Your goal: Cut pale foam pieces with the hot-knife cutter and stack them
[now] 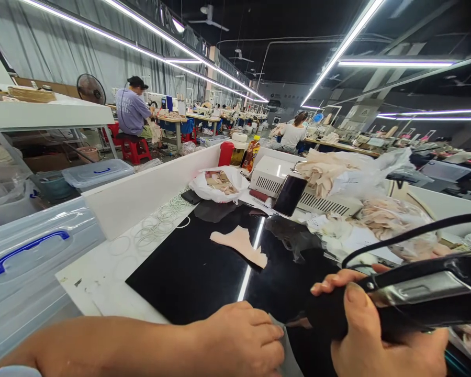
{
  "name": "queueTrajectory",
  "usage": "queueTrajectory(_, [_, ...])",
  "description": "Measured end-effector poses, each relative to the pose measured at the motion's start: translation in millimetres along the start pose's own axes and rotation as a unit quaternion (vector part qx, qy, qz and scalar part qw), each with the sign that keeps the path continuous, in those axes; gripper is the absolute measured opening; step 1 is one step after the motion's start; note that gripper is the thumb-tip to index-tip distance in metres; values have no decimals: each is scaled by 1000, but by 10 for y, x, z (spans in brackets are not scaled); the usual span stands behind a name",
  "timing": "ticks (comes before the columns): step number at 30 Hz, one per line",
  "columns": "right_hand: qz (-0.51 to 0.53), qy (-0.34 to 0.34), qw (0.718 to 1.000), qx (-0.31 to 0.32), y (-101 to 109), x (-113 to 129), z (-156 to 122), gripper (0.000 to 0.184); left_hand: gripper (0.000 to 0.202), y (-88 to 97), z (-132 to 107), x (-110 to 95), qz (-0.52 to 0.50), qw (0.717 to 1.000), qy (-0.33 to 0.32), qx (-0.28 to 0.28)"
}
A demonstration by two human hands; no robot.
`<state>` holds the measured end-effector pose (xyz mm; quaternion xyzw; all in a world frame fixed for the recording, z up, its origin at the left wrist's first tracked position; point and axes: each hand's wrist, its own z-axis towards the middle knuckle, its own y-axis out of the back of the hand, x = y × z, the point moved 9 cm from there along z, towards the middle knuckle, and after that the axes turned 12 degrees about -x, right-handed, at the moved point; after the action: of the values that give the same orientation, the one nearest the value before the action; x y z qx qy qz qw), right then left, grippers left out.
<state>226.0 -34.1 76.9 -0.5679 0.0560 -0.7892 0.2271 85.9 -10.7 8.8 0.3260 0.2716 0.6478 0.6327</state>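
My right hand (377, 335) is wrapped round a black corded hand tool (424, 301) with a silver plate on its side; its exact kind I cannot tell. Its cord (400, 230) arcs off to the right. Near the front edge, my left hand (245, 337) is closed, knuckles up and fingers curled down over a thin greyish piece (291, 353). What its fingertips grip is hidden. Beyond both hands, a beige cut fabric piece (239, 245) lies flat on the glossy black board (188, 277).
White elastic rings (157, 225) lie left of the board. Behind it are a plastic bag of scraps (220, 184), a dark phone (290, 195), a white vented box (272, 175) and beige fabric pieces (322, 170). A low white partition (149, 191) edges the table. Co-workers sit farther off.
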Motion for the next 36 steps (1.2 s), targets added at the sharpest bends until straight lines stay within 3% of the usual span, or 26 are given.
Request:
queueTrajectory(8, [26,-7,999,40,-67,-123,-39,51,38,-25,7,-10,4,1000,1,20])
queueTrajectory(17, [37,12,999,24,-44,-36,-22,51,38,-10,9,-3,-3,1000,4,7])
queueTrajectory(25, [22,-10,999,26,-40,-122,-35,50,39,4,34,-12,-6,1000,5,19])
queueTrajectory(36, [65,-18,996,51,-168,-116,-70,52,36,-24,-2,-10,-2,1000,8,9])
